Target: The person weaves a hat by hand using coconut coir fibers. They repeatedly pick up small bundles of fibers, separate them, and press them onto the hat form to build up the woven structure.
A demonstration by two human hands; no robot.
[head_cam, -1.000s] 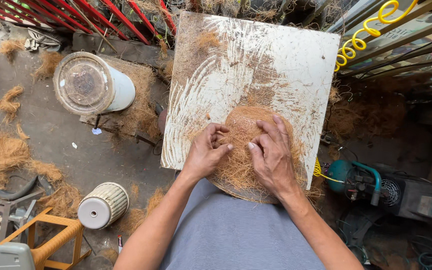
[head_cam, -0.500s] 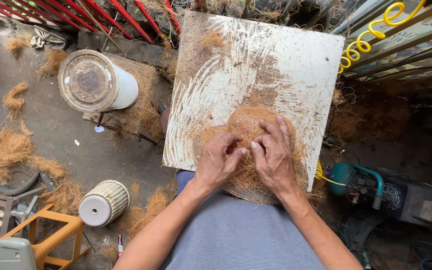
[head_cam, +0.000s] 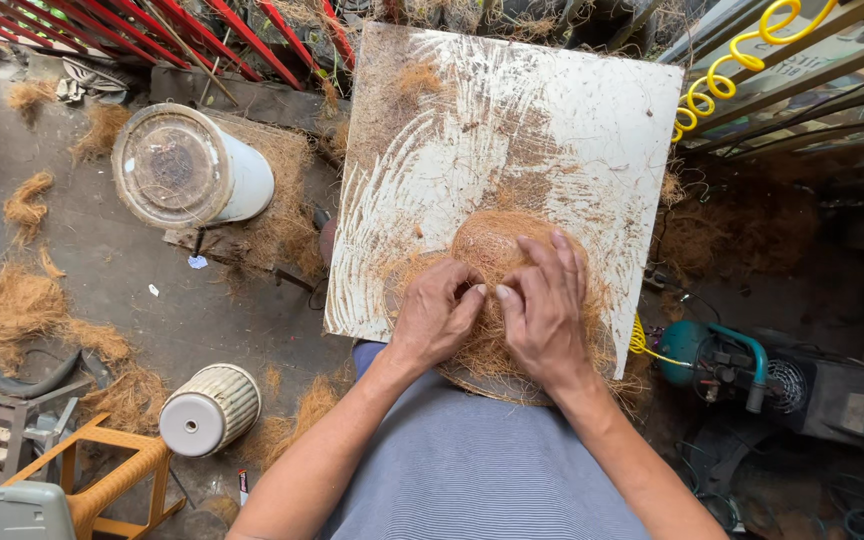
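Note:
A mound of brown coconut fibre (head_cam: 497,250) lies on a white, smeared square board (head_cam: 512,130) resting on my lap. My left hand (head_cam: 434,317) presses on the left part of the mound with fingers curled into the fibre. My right hand (head_cam: 547,305) lies flat over its right part, fingertips close to those of the left hand. Both hands cover the near half of the mound; its domed far half shows above the fingers.
A white bucket with a dirty lid (head_cam: 187,170) lies at the left. A small ribbed white basket (head_cam: 210,408) and an orange stool (head_cam: 102,480) stand lower left. Loose fibre clumps (head_cam: 12,305) litter the floor. A teal compressor (head_cam: 722,355) with yellow coiled hose (head_cam: 722,70) sits right.
My left hand has slid in from the mound's left edge toward its middle, so both hands' fingertips now nearly meet. The right hand shifted slightly left and down.

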